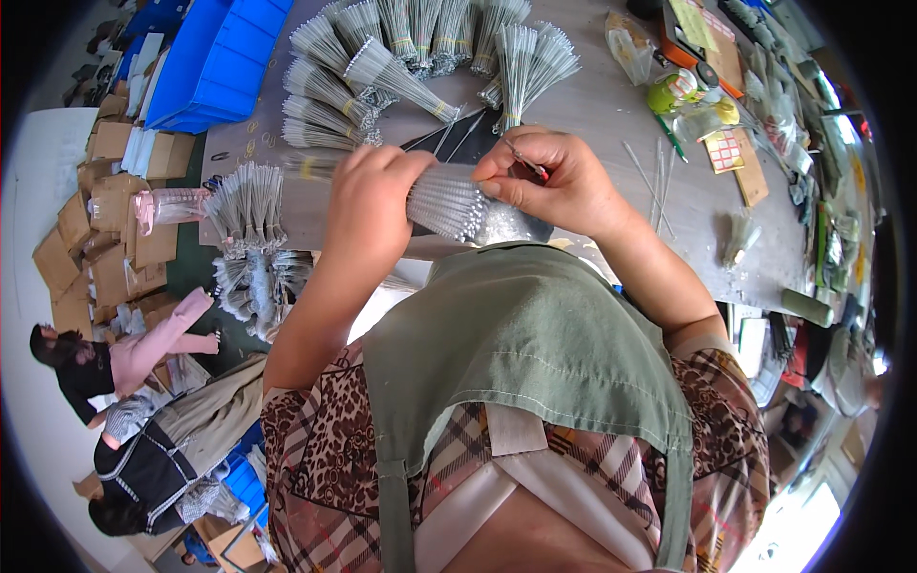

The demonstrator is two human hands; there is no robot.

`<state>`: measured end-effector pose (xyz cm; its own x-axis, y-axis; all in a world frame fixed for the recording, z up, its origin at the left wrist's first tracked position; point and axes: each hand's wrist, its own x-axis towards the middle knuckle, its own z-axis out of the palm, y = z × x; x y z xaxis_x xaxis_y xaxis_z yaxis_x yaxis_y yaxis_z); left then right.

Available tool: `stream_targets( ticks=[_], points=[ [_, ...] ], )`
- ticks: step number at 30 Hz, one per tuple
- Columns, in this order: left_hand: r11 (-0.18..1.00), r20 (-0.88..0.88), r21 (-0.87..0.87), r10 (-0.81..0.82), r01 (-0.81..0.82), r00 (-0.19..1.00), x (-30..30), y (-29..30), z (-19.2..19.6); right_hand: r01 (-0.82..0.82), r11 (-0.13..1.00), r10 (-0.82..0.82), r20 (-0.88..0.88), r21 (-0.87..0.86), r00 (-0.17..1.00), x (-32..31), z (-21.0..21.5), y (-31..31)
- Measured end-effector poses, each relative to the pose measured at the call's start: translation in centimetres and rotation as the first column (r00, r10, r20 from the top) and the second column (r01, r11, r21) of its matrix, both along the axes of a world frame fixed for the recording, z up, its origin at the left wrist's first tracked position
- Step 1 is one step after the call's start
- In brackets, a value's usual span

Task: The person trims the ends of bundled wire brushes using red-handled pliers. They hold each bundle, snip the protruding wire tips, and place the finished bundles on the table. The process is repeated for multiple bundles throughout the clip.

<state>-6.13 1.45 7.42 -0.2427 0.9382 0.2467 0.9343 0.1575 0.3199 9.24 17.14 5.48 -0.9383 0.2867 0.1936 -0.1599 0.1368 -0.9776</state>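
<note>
A bundle of thin whitish rods (445, 202) with small pale tips lies across the front of my apron. My left hand (371, 202) is wrapped round it. At the bundle's right edge, the thumb and forefinger of my right hand (564, 181) are pinched near the rod ends. A small dark tool with a red part (531, 164) is tucked in the right palm; its kind is mostly hidden by the fingers. Below the right hand sits a crumpled clear plastic bag (504, 223). Just beyond my hands is a black sheet (458, 134) with a few loose rods on it.
Several banded rod bundles (401, 76) fan across the table's far side; more (250, 205) stand at the left edge. A blue bin (215, 67) is at far left. Loose rods (657, 181), a green pen (671, 138) and a jar (702, 119) lie right. Two people are at left.
</note>
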Motion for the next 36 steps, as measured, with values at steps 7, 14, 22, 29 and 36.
stream_targets(
  ticks=[7,14,22,29,36],
  points=[
    [0.964,0.766,-0.243,0.120,0.112,0.631,0.8,-1.7,-2.3,-0.042,0.989,0.053,-0.074,0.141,0.996,-0.1,0.7,-0.1],
    [0.979,0.850,-0.179,0.104,0.097,0.516,0.9,-1.7,-2.0,-0.088,0.918,0.079,-0.040,-0.386,0.996,0.0,-0.9,-0.4],
    [0.980,0.875,-0.157,0.081,0.122,0.478,0.8,-1.7,-2.2,-0.079,0.913,0.083,-0.007,-0.401,0.997,0.1,-1.0,-0.4],
    [0.981,0.928,-0.156,0.105,0.119,0.357,0.8,-1.8,-3.2,-0.068,0.929,0.055,-0.048,-0.364,0.997,-0.2,-1.3,-0.5],
    [0.981,0.950,-0.144,0.100,0.132,0.297,0.7,-1.6,-4.0,-0.042,0.929,0.036,-0.023,-0.368,0.999,-0.2,-1.4,-0.3]
  ],
)
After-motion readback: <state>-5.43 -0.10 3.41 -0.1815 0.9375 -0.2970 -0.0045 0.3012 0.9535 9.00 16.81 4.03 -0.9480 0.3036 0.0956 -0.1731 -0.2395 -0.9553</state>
